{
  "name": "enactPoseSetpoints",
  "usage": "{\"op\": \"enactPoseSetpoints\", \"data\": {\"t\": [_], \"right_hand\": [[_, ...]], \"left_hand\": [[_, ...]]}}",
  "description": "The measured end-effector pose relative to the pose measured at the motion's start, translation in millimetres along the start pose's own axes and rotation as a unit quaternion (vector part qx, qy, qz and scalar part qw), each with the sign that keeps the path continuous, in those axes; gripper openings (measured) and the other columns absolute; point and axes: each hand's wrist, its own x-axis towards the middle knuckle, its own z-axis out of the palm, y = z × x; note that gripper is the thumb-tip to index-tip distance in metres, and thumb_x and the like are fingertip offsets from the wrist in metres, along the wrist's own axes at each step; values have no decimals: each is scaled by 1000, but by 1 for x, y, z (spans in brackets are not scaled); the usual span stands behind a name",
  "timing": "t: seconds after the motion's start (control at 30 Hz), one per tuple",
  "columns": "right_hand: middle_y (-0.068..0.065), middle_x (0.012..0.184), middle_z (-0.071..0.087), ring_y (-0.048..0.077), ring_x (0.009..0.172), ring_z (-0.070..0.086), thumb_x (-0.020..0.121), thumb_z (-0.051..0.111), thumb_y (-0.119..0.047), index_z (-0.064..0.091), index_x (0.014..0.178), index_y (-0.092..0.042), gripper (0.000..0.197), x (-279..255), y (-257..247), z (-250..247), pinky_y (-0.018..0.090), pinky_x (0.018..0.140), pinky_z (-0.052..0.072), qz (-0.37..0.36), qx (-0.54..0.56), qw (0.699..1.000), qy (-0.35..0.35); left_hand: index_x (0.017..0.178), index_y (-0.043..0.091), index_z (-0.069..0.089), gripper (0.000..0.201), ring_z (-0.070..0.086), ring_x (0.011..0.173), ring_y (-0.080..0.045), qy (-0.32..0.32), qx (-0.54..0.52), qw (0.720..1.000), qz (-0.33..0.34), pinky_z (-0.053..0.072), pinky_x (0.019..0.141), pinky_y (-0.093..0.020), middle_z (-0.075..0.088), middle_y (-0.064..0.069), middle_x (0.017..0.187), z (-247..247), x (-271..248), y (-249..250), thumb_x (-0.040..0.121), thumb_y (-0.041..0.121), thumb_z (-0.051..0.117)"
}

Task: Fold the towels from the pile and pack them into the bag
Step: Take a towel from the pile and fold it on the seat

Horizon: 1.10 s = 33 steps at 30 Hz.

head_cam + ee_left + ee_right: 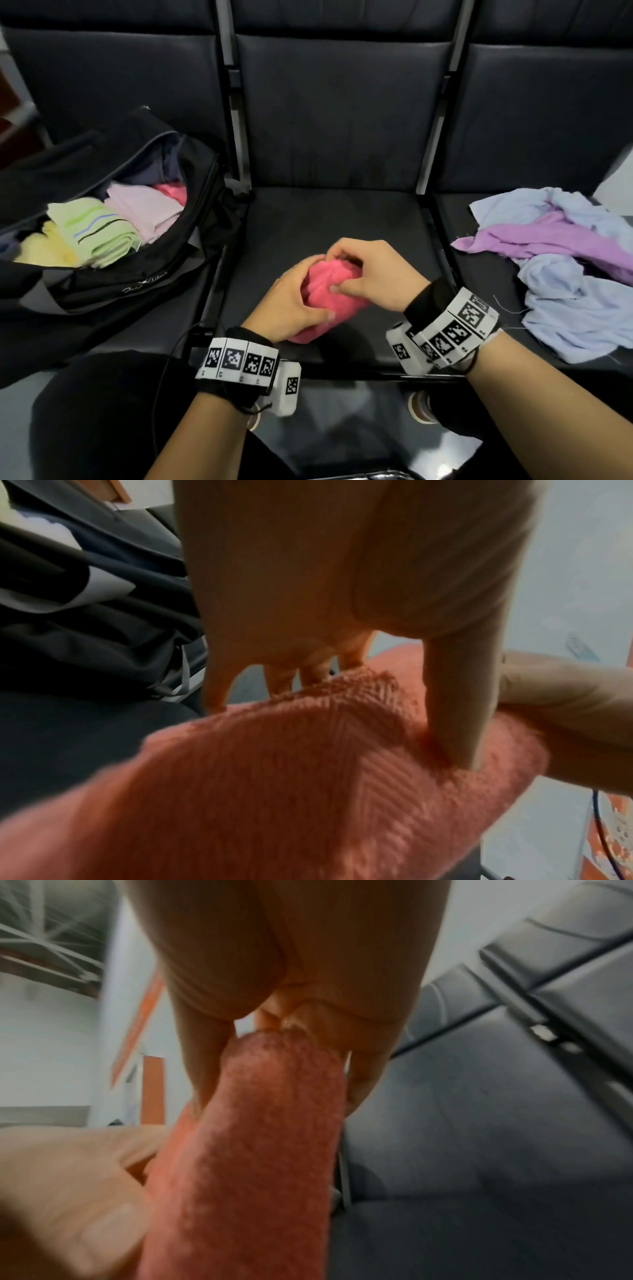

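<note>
A folded pink towel (323, 287) (274, 791) (253, 1150) is held above the middle seat (342, 219), between both hands. My left hand (291, 301) grips its left side, thumb across the top and fingers curled round the far end. My right hand (370, 270) grips its right side, fingers curled over the far edge and thumb pressing on the top. An open black bag (113, 281) lies on the left seat with folded green, yellow, pale pink and pink towels inside. The unfolded pile (565, 263) of light blue and purple towels lies on the right seat.
Dark padded seat backs (342, 113) rise behind, with metal frame bars (435, 144) between the seats. My dark-clothed knees and a shoe (419, 407) are below the seat's front edge. A thin black cable (171, 370) runs down from my left wrist.
</note>
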Motion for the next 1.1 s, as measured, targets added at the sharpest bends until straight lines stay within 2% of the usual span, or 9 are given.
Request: {"op": "enactPoseSetpoints", "data": {"t": [0.17,0.3,0.4,0.5,0.6,0.7,0.8,0.93,1.1], "right_hand": [[-10,96,73,5,93,67,74,81,-16,70,104,-24,33,24,-37,-8,30,85,53,-44,-41,997,-49],[-12,105,72,-1,101,65,74,83,-16,71,113,-22,41,56,-58,-1,21,92,51,-73,17,997,14],[-9,113,69,5,105,65,77,83,-20,58,128,-30,57,88,-68,12,22,94,49,-51,97,991,81],[-4,125,64,6,114,62,81,81,-27,46,138,-29,67,115,-73,30,19,95,48,15,177,983,48],[-1,122,69,12,112,66,76,81,-35,53,133,-16,67,133,-71,60,23,92,53,49,238,967,-78],[2,118,72,19,111,68,72,85,-27,59,125,-14,60,152,-79,88,32,91,56,68,279,945,-158],[4,117,73,22,109,69,73,85,-19,62,121,-13,54,178,-97,107,31,88,57,67,307,934,-167],[0,110,75,17,103,71,82,78,-9,65,113,-16,35,220,-124,132,25,80,57,65,313,933,-166],[8,108,74,23,101,71,84,75,-6,65,110,-13,29,272,-151,176,40,90,57,78,287,939,-174]], "left_hand": [[124,25,63,57,66,103,0,36,-12,999,5,55,95,-38,71,12,109,-17,-9,10,72,14,84],[123,19,65,46,69,103,-7,95,-53,994,24,56,93,-39,73,7,109,-47,-16,16,80,13,80],[123,13,65,41,70,102,-13,156,-115,981,19,56,91,-36,74,1,109,-79,-19,12,84,7,76],[128,9,62,41,69,108,-15,211,-177,961,9,55,94,-34,73,-2,115,-111,-25,2,88,5,73],[123,13,64,36,71,105,-11,260,-229,938,-6,56,86,-23,75,3,109,-139,-31,-12,89,5,71],[115,17,65,27,71,102,-13,288,-264,920,-28,58,90,-32,76,2,107,-165,-36,-24,91,5,69],[121,7,62,27,69,106,-24,308,-285,906,-54,55,93,-41,73,-12,114,-193,-36,-36,94,5,65],[129,5,54,33,67,113,-27,339,-310,882,-103,53,100,-47,69,-14,122,-233,-34,-51,97,7,61],[133,4,48,35,63,117,-29,364,-301,865,-173,50,103,-52,63,-15,128,-284,-39,-73,100,11,57]]}}
